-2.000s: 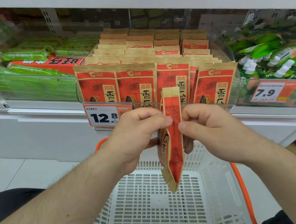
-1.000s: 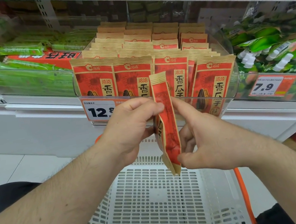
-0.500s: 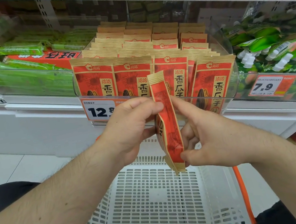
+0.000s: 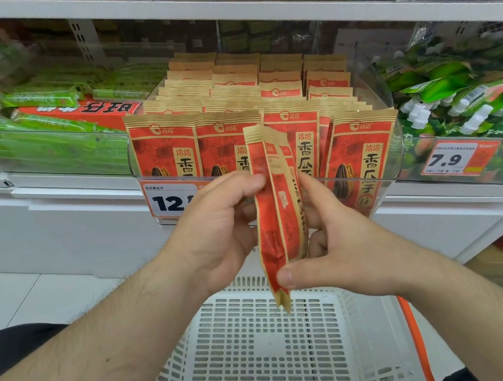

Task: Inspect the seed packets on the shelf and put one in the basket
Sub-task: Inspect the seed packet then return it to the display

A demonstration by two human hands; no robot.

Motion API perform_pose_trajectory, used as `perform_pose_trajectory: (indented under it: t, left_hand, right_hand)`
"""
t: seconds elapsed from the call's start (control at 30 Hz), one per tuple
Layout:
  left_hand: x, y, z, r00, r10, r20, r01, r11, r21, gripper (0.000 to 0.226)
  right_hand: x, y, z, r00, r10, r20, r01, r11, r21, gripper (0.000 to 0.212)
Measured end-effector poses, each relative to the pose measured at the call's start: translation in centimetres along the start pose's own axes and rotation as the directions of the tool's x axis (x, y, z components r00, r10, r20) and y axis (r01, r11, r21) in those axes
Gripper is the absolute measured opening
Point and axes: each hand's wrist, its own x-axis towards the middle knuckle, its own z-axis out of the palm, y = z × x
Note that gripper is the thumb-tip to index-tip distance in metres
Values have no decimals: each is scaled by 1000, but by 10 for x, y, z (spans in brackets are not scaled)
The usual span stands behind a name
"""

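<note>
Gripping one seed packet (image 4: 276, 219) edge-on, both hands' fingers (image 4: 251, 187), over one basket (image 4: 256, 354).

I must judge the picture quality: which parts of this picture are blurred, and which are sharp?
Head view: the green packets at the far left are smeared by blur; the held seed packet, both hands and the basket are sharp; shelf edges bend from the wide lens.

A: Left hand (image 4: 220, 228)?
B: Raised at centre, forearm bare, fingers curled, thumb tip pinching.
A: Right hand (image 4: 345, 248)?
B: Just beside it, slightly lower, thumb and fingers pinching too.
</note>
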Motion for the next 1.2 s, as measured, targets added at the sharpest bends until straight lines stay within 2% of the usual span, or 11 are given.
perform_pose_trajectory:
  t: [0.17, 0.3, 0.37, 0.47, 0.53, 0.57, 0.67, 0.83, 0.97, 1.03, 1.2]
  left_hand:
    - [-4, 1, 2, 995, 92, -28, -86, 983, 160, 23]
    - [-3, -3, 2, 985, 137, -104, -102, 952, 288, 5]
    - [-1, -3, 1, 985, 125, -119, -86, 954, 286, 10]
    - [-1, -3, -1, 992, 85, -94, -55, 955, 292, 16]
    - [-1, -5, -1, 996, 51, -69, -28, 952, 305, 16]
    - [-1, -6, 0, 997, 36, -65, -14, 951, 310, 17]
    - [-1, -7, 1, 997, 1, -76, 24, 946, 324, 18]
    - [-1, -6, 1, 995, -20, -100, 51, 947, 318, 22]
    - [-2, -4, 1, 993, -24, -112, 54, 960, 273, 23]
    - [-1, -3, 0, 992, -27, -124, 58, 966, 252, 25]
    - [-1, -2, 0, 989, -29, -143, 65, 964, 257, 26]
  right_hand:
    - [-1, -4, 5, 964, 104, -246, -183, 928, -325, 133]
    - [-1, -5, 6, 955, 132, -267, -237, 880, -412, 132]
    - [1, 0, 2, 946, 150, -286, -242, 916, -319, 109]
    - [6, 8, -5, 925, 113, -362, -132, 991, -27, 51]
    - [9, 6, -8, 892, 107, -439, -44, 987, 152, 13]
    - [9, 4, -10, 880, 110, -462, -21, 981, 194, 8]
    - [8, 3, -13, 871, 122, -476, -9, 973, 232, 23]
    - [12, 10, -16, 873, 137, -468, -23, 970, 241, 27]
    - [11, 11, -22, 936, 134, -325, -64, 974, 217, 24]
    - [9, 12, -23, 956, 135, -260, -89, 980, 178, 33]
    - [11, 14, -25, 962, 116, -248, -85, 988, 130, 33]
